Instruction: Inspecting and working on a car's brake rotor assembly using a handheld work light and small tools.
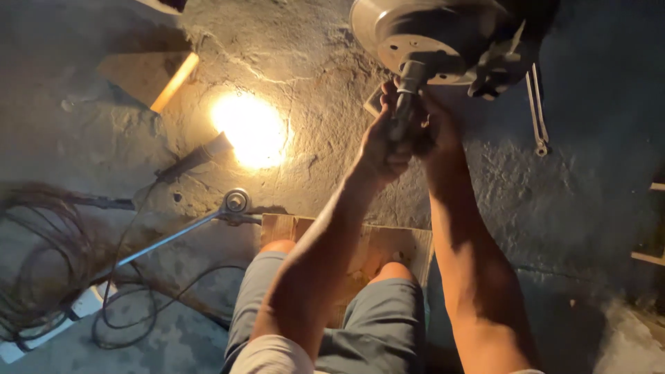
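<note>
A metal brake disc and hub [415, 31] hangs at the top of the view. A dark cylindrical part [409, 79] sticks out from the hub's centre toward me. My left hand [382, 142] wraps around this part from the left. My right hand [435, 128] closes on it from the right, touching the left hand. Both arms reach up from my lap. A dark caliper-like piece [500, 66] sits at the disc's right edge.
A lit work lamp [197, 158] lies on the rough concrete floor, throwing a bright spot. A long-handled wrench [208, 220] lies left of my knees. Coiled cables [48, 256] sit at the far left, a wooden block [149, 76] upper left, a spanner [537, 111] right, cardboard [388, 246] under my knees.
</note>
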